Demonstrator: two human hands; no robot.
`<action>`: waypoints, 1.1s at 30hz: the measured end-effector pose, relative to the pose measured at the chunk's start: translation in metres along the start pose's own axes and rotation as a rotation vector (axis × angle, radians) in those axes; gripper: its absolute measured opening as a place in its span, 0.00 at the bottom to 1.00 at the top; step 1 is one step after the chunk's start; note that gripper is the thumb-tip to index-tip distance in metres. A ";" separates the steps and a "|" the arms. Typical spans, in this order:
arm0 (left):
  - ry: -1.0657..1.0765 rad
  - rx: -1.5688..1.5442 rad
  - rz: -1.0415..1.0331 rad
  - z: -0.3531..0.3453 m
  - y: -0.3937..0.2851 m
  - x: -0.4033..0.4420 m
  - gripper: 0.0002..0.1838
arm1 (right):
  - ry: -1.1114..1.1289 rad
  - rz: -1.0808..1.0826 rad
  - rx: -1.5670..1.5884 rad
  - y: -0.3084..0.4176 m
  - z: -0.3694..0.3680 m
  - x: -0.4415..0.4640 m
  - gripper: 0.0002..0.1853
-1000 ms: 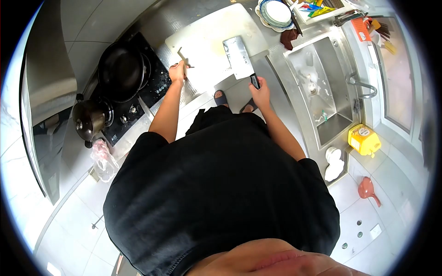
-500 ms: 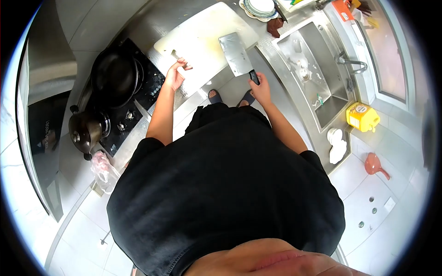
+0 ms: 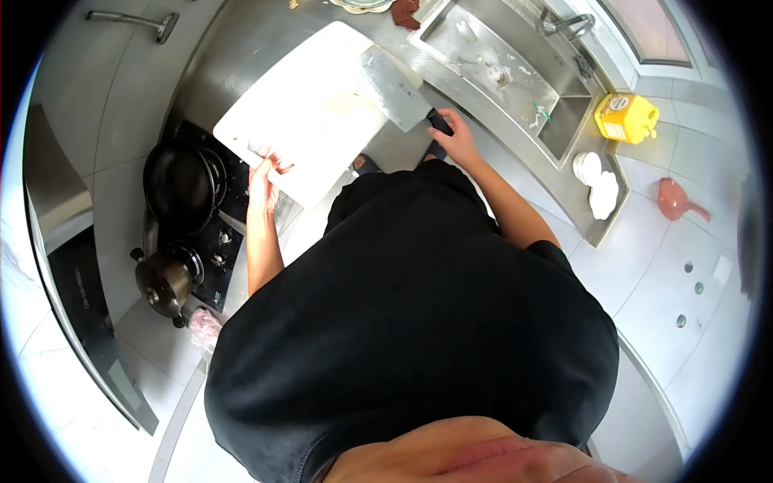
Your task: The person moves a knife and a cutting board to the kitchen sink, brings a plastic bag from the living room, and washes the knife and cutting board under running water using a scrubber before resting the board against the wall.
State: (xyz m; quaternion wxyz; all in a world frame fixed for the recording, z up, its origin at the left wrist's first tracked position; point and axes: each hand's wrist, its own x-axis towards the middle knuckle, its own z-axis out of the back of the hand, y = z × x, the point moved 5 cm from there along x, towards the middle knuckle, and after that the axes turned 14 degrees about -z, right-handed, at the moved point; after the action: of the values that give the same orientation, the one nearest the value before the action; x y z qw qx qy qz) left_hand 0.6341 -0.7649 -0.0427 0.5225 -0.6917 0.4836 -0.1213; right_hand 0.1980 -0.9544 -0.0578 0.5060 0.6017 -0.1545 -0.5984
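The white cutting board (image 3: 322, 101) lies on the metal counter, its near left edge by my left hand (image 3: 264, 179). The fingers of that hand curl over this edge, beside the handle slot, and grip the board. My right hand (image 3: 456, 138) is closed around the black handle of a cleaver (image 3: 394, 90). Its broad steel blade, with a few specks on it, lies flat-side up over the right part of the board. Whether the blade touches the board I cannot tell.
To the left, a black wok (image 3: 177, 185) and a lidded pot (image 3: 165, 283) stand on the stove (image 3: 211, 258). A steel sink (image 3: 515, 48) is at the right, with a yellow jug (image 3: 626, 118) and white bowls (image 3: 602, 193) near it. Plates (image 3: 362, 5) sit at the back.
My left hand has moved from beside the board's handle slot to a grip on its edge. The cleaver has come further over the board. The whole view has shifted with my head.
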 end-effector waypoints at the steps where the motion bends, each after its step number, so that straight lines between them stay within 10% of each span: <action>1: 0.003 0.013 0.014 -0.020 -0.004 -0.005 0.27 | 0.003 0.029 0.017 0.004 0.013 -0.005 0.21; 17: 0.350 0.217 0.027 -0.390 0.090 0.039 0.20 | -0.331 0.277 -0.045 -0.065 0.270 0.055 0.28; 25: 0.290 0.225 0.076 -0.426 0.135 0.045 0.16 | -0.807 -0.134 -0.153 -0.140 0.394 0.091 0.25; 33: 0.334 0.340 0.082 -0.449 0.157 0.053 0.25 | -0.464 0.174 0.099 -0.135 0.363 0.097 0.25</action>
State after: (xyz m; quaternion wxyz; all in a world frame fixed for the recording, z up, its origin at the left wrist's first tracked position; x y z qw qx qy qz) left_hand 0.2731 -1.0768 -0.0018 0.5487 -0.5440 0.5634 -0.2924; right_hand -0.1540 -1.1261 -0.1365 0.4767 0.4567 -0.3468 -0.6663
